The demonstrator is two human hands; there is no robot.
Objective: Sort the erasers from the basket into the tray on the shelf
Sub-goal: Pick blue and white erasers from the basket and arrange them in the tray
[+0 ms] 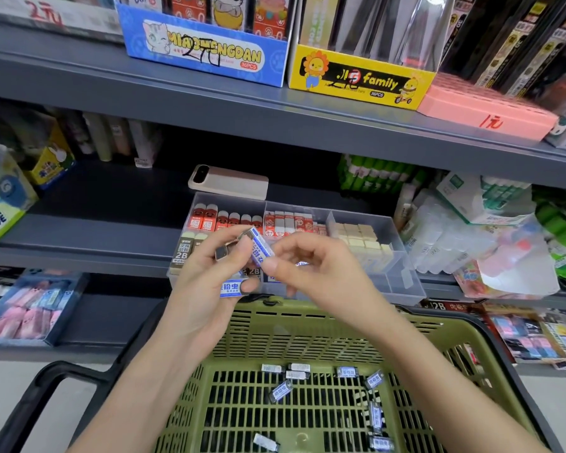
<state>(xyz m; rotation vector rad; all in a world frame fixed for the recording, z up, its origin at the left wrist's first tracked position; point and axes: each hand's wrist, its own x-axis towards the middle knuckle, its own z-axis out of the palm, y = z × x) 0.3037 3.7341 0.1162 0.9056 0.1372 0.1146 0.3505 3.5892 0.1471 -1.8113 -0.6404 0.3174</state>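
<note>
Gripping three erasers (231,287) at frame centre, the left hand (203,299) curls its fingers round them; the right hand (317,273) pinches the top eraser (260,248). About nine more lie in the basket (307,328) below, tray (402,276) behind.

Beige phone (227,183) is lying flat on the shelf just beyond the fingers (216,240). High above them a blue cat box (206,50) and a yellow "family" box (360,76) are sitting side by side, and a pink box (484,109) is sitting right next to the yellow one. Green glue sticks (379,174) are standing up and to the right of the fingers. A Power Glue pack (0,204) is sitting way off to the left, and a blue bin of pink stuff (30,305) is sitting below that.
</note>
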